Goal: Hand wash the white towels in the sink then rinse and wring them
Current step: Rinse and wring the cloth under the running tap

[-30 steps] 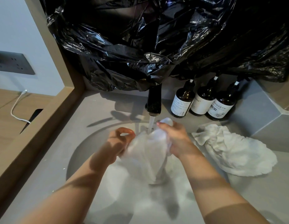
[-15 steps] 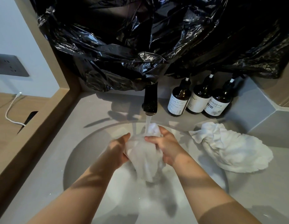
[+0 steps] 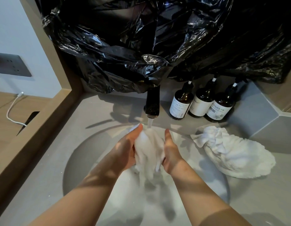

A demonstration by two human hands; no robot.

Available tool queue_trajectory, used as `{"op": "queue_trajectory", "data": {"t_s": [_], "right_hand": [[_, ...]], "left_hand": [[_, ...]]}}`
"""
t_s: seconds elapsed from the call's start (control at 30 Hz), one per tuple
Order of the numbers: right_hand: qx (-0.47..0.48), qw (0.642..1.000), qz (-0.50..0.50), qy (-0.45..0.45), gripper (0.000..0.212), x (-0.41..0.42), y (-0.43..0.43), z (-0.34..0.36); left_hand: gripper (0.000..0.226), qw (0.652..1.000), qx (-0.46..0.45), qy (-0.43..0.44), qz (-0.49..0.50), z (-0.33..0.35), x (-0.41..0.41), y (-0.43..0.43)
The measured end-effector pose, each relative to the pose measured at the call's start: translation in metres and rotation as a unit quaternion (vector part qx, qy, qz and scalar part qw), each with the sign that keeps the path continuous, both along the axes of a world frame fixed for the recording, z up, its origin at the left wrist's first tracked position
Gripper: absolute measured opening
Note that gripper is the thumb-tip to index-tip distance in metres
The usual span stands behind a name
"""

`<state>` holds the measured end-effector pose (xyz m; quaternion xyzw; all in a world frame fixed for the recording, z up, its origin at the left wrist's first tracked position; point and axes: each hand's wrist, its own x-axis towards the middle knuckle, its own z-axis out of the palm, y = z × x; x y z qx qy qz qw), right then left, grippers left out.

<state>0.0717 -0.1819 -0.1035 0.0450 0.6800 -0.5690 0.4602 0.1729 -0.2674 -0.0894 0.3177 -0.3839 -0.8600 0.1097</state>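
A wet white towel hangs bunched over the round sink, right under the running stream from the black faucet. My left hand and my right hand press it between their palms, fingers straight and pointing toward the faucet. The towel's lower end hangs blurred below my wrists. A second white towel lies crumpled on the grey counter to the right of the sink.
Three brown pump bottles stand behind the sink at the right. Black plastic sheeting hangs above the faucet. A wooden ledge borders the counter on the left, with a white cable and a wall socket beyond.
My hands went from gripping the towel's top with curled fingers to flat palms pressing it from both sides. The towel is more tightly bunched under the stream.
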Motion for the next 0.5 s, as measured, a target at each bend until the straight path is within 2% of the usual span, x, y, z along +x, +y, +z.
{"op": "queue_trajectory", "data": {"t_s": [0.1,0.17,0.27,0.33,0.37,0.43,0.5], "right_hand": [[-0.004,0.997,0.054,-0.048,0.07,0.004,0.006,0.008],[-0.051,0.992,0.085,-0.078,0.061,0.005,0.008,0.012],[-0.089,0.991,0.089,-0.046,0.042,0.001,0.01,0.01],[-0.094,0.994,0.055,-0.002,0.029,-0.003,0.012,0.01],[-0.099,0.994,0.048,0.022,0.024,-0.005,0.013,0.013],[-0.106,0.992,0.05,0.054,0.029,-0.006,0.01,0.02],[-0.156,0.987,0.024,0.043,0.038,-0.009,0.011,0.03]], "left_hand": [[0.062,1.0,-0.001,-0.003,-0.005,0.002,-0.001,-0.002],[0.06,0.999,-0.028,-0.023,-0.033,0.005,0.0,-0.007],[0.045,0.988,-0.094,-0.043,-0.118,0.011,0.006,-0.017],[0.026,0.981,-0.119,-0.087,-0.128,0.014,0.01,-0.024],[0.023,0.977,-0.132,-0.111,-0.128,0.015,0.012,-0.027],[0.023,0.971,-0.156,-0.13,-0.128,0.02,0.016,-0.032],[0.022,0.974,-0.164,-0.105,-0.117,0.03,0.02,-0.037]]}}
